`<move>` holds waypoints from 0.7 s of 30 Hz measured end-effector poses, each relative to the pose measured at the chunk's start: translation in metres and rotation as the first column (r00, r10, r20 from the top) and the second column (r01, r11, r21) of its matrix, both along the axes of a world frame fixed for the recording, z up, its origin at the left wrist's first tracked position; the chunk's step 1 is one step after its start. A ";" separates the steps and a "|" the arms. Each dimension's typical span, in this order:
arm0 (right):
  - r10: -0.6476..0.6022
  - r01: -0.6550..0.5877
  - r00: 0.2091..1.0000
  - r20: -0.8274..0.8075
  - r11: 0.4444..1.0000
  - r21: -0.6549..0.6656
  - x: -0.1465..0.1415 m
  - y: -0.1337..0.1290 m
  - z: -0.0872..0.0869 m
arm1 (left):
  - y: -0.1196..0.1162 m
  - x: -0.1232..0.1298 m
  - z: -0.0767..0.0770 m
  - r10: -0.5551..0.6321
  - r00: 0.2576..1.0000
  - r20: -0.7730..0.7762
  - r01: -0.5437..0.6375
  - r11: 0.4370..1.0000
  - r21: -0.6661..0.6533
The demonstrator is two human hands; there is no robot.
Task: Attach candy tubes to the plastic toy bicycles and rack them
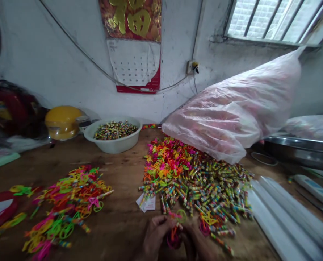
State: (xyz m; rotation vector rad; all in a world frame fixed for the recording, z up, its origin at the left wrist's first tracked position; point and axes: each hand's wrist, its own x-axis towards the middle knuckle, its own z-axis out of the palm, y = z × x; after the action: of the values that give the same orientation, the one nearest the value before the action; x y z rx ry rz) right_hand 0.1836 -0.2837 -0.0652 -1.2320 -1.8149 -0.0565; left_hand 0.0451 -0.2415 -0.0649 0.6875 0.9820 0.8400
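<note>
My left hand is closed in a pinch at the bottom middle, on small plastic loop pieces. Among these a pink and green looped piece sticks up above the fingertips, and an orange and magenta looped piece hangs between the hands. My right hand is curled against the same pieces from the other side; its fingertips are partly hidden and blurred. Just beyond both hands lies a heap of short patterned tubes. Bright plastic loop pieces cover its far left part.
Another pile of loop pieces lies to the left. A white basin holds many patterned tubes. Behind the heap leans a big pinkish plastic bag. White plastic strips, a metal pan and a power strip are at right.
</note>
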 end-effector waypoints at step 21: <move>-0.019 -0.011 0.996 -0.093 0.950 -0.311 -0.009 -0.019 -0.003 | 0.023 -0.083 0.048 0.211 0.914 -0.347 -0.115 0.954 0.278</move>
State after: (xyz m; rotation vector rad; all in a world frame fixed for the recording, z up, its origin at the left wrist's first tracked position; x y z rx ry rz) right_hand 0.1750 -0.3028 -0.0686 -1.4312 -1.7836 0.2930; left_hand -0.0377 -0.2190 -0.0173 1.0214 1.3028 1.0160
